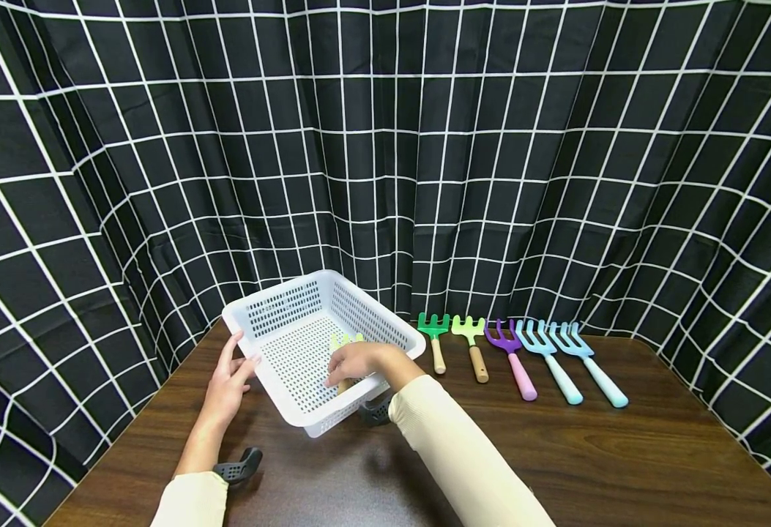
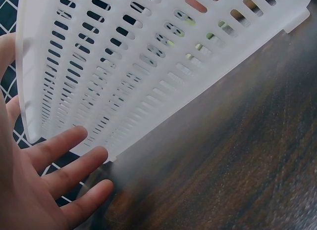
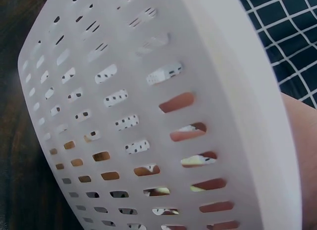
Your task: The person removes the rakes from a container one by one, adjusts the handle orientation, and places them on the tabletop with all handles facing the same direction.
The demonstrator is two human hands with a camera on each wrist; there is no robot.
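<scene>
A white perforated plastic basket (image 1: 293, 351) stands on the wooden table at left of centre. My left hand (image 1: 227, 380) holds its left rim; in the left wrist view that hand's three spread fingers (image 2: 79, 173) lie outside the slotted wall. Inside the basket, my right hand (image 1: 359, 360) grips a light-green garden hand fork (image 1: 345, 340) near its wooden handle, palm side down. The hand covers the fork's middle. Through the slots in the right wrist view, parts of the wooden handle (image 3: 101, 156) and of the fingers (image 3: 178, 102) show.
Right of the basket lies a row of hand forks: dark green (image 1: 434, 333), light green (image 1: 469, 333), purple with pink handle (image 1: 522, 373), and two light-blue ones (image 1: 559, 377) (image 1: 602, 380). A black curtain with white grid (image 1: 372, 146) hangs behind the table (image 1: 622, 468).
</scene>
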